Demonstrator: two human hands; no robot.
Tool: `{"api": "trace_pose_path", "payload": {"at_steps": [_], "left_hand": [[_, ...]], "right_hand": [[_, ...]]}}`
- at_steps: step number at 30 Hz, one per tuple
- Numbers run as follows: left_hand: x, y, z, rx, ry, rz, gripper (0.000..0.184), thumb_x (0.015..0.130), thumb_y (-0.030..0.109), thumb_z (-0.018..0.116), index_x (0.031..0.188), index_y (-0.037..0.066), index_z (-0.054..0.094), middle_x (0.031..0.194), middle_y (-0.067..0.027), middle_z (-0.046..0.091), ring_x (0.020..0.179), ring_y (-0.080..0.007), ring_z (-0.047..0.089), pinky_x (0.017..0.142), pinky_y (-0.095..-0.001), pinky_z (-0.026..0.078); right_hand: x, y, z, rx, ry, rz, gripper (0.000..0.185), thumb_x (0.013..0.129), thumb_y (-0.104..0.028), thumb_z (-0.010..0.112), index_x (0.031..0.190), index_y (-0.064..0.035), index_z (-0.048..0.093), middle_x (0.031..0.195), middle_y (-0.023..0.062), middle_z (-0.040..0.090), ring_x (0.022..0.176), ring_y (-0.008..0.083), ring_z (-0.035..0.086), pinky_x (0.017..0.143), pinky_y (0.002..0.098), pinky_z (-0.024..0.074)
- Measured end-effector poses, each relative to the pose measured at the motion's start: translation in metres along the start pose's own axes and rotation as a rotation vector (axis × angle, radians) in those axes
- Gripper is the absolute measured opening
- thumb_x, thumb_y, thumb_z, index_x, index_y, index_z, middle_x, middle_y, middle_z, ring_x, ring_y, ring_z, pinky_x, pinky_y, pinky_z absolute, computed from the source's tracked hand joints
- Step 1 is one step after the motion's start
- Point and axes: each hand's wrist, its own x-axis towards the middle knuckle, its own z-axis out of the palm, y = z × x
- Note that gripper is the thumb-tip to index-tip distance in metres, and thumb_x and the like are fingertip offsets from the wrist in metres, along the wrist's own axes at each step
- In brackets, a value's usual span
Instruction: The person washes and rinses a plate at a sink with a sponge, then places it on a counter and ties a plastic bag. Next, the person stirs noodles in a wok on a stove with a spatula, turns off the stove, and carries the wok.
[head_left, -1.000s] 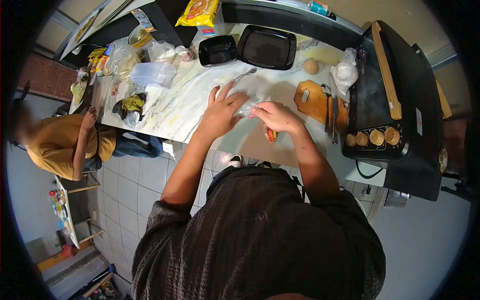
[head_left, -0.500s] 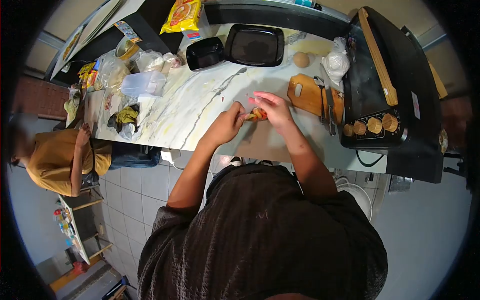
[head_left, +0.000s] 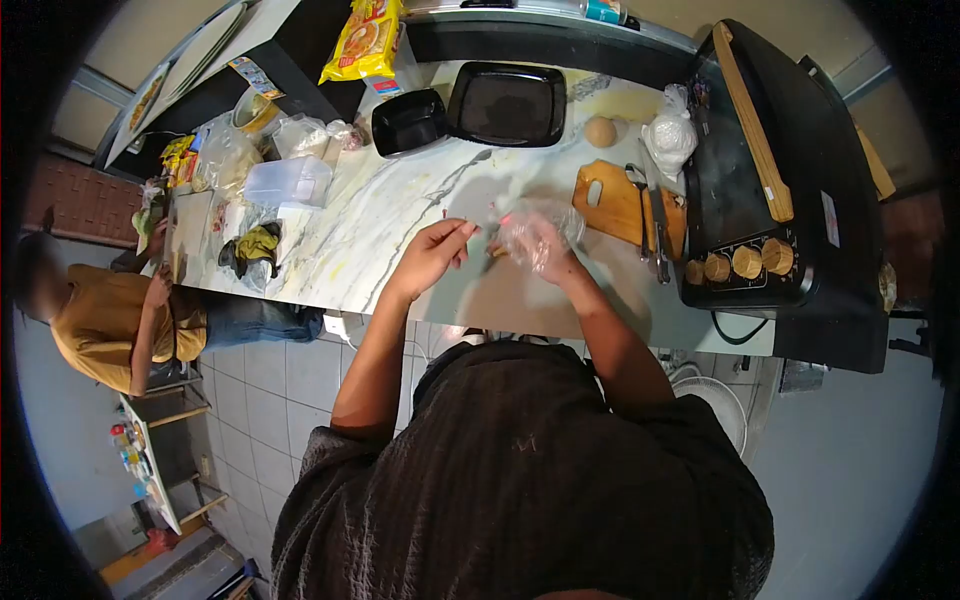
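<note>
Over the marble counter, my left hand (head_left: 432,258) has its thumb and forefinger pinched together; whatever is between them, if anything, is too small to make out. To its right, my right hand (head_left: 548,258) holds a clear plastic bag (head_left: 560,218), which spreads over and around its fingers. Small orange-red pieces (head_left: 497,248) show at the left side of that hand, partly hidden by it. A wooden cutting board (head_left: 605,205) lies to the right of the bag, with a knife (head_left: 656,215) and another dark-handled utensil (head_left: 642,210) across it.
A black square plate (head_left: 508,105) and a black bowl (head_left: 408,122) stand at the back. A brown round item (head_left: 600,131) and a tied white bag (head_left: 670,138) sit near the black oven (head_left: 750,170). A plastic container (head_left: 288,183) is left. A person (head_left: 130,320) is at the far left.
My left hand has come away from the bag and moved slightly left and down. The bag, earlier bunched around orange-red pieces between both hands, now spreads over my right hand.
</note>
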Motion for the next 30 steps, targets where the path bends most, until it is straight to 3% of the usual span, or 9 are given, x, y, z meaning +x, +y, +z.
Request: {"api": "trace_pose_path", "payload": {"at_steps": [1, 4, 9, 11, 16, 24, 27, 29, 30], "left_hand": [[0.006, -0.012, 0.004, 0.128, 0.153, 0.132, 0.035, 0.094, 0.026, 0.058, 0.121, 0.004, 0.059, 0.099, -0.0041, 0.064, 0.083, -0.01, 0.056, 0.074, -0.0236, 0.043], [0.016, -0.019, 0.017, 0.281, 0.301, 0.313, 0.034, 0.089, 0.019, 0.064, 0.12, 0.006, 0.06, 0.096, -0.0014, 0.064, 0.082, -0.0093, 0.055, 0.072, -0.0221, 0.041], [0.026, -0.026, 0.032, 0.123, 0.247, 0.406, 0.029, 0.084, 0.015, 0.068, 0.11, 0.006, 0.06, 0.099, 0.0005, 0.061, 0.089, -0.0103, 0.052, 0.079, -0.0252, 0.04], [0.03, -0.026, 0.034, 0.122, 0.265, 0.408, 0.028, 0.083, 0.015, 0.069, 0.108, 0.006, 0.06, 0.1, 0.0006, 0.06, 0.091, -0.0105, 0.051, 0.08, -0.0254, 0.04], [0.035, -0.029, 0.034, 0.154, 0.281, 0.406, 0.028, 0.08, 0.016, 0.073, 0.103, 0.007, 0.06, 0.1, 0.0007, 0.059, 0.092, -0.0114, 0.049, 0.084, -0.0267, 0.038], [0.043, -0.034, 0.041, 0.173, 0.285, 0.387, 0.022, 0.078, 0.018, 0.072, 0.091, 0.007, 0.057, 0.087, 0.0014, 0.056, 0.084, -0.0111, 0.049, 0.073, -0.0263, 0.041], [0.045, -0.039, 0.04, 0.134, 0.285, 0.386, 0.019, 0.078, 0.016, 0.07, 0.089, 0.007, 0.057, 0.084, 0.0014, 0.055, 0.081, -0.0108, 0.049, 0.072, -0.0263, 0.041], [0.046, -0.04, 0.04, 0.079, 0.272, 0.37, 0.018, 0.078, 0.015, 0.069, 0.088, 0.007, 0.057, 0.082, 0.0013, 0.055, 0.079, -0.0108, 0.049, 0.072, -0.0266, 0.042], [0.046, -0.041, 0.041, 0.0, 0.282, 0.288, 0.017, 0.079, 0.016, 0.069, 0.09, 0.006, 0.06, 0.083, 0.0017, 0.057, 0.079, -0.0101, 0.05, 0.075, -0.0262, 0.042]], "right_hand": [[-0.002, 0.01, 0.003, 0.353, 0.037, 0.178, 0.028, 0.091, -0.018, 0.063, 0.116, -0.0044, 0.06, 0.104, 0.0054, 0.063, 0.097, 0.016, 0.058, 0.08, 0.0305, 0.049], [-0.005, -0.027, 0.01, 0.483, 0.064, 0.249, 0.03, 0.097, -0.025, 0.057, 0.112, 0.0004, 0.061, 0.104, 0.0067, 0.063, 0.097, 0.0114, 0.055, 0.084, 0.0312, 0.0486], [-0.001, -0.019, 0.006, 0.292, -0.201, 0.222, 0.035, 0.1, -0.024, 0.049, 0.126, 0.0003, 0.051, 0.113, 0.0119, 0.06, 0.101, 0.0158, 0.057, 0.088, 0.0322, 0.0469], [-0.005, -0.029, 0.009, 0.078, -0.176, -0.017, 0.031, 0.101, -0.019, 0.041, 0.124, 0.0005, 0.053, 0.117, 0.0152, 0.056, 0.104, 0.0226, 0.056, 0.092, 0.0365, 0.0447], [-0.005, -0.025, 0.009, 0.016, -0.211, 0.034, 0.031, 0.102, -0.014, 0.036, 0.124, -0.0004, 0.053, 0.116, 0.0158, 0.053, 0.103, 0.0277, 0.055, 0.095, 0.0395, 0.0425], [-0.008, -0.039, 0.007, 0.159, -0.173, 0.108, 0.031, 0.097, -0.006, 0.04, 0.124, -0.0027, 0.054, 0.117, 0.0195, 0.052, 0.107, 0.0341, 0.053, 0.095, 0.0434, 0.0418], [-0.008, -0.024, -0.001, -0.268, -0.234, -0.183, 0.032, 0.096, -0.005, 0.04, 0.125, -0.0038, 0.054, 0.119, 0.0199, 0.052, 0.11, 0.0341, 0.052, 0.097, 0.0454, 0.0398], [-0.01, -0.013, -0.004, -0.655, -0.055, -0.586, 0.03, 0.099, -0.012, 0.039, 0.124, -0.0048, 0.054, 0.119, 0.02, 0.052, 0.111, 0.0341, 0.051, 0.098, 0.0462, 0.0382], [-0.013, -0.008, -0.006, -0.653, -0.064, -0.591, 0.03, 0.099, -0.012, 0.039, 0.124, -0.0048, 0.054, 0.119, 0.02, 0.052, 0.111, 0.0341, 0.051, 0.098, 0.0462, 0.0382]]}}
